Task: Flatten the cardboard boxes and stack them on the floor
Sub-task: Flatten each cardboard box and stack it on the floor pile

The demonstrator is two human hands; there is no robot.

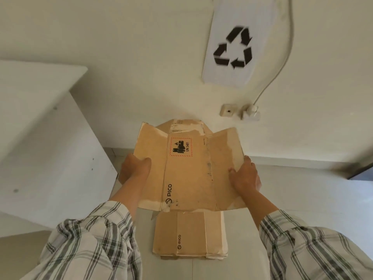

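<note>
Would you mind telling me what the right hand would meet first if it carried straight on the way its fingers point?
The right hand grips the held box at its flap; beyond that, probably the wall, though depth is unclear.

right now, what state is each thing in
held box, flattened, flaps open, in both hands
stack of boxes, flat, lying on the floor
left hand, grips the box's left edge
right hand, grips the box's right edge
plug, plugged in
</note>
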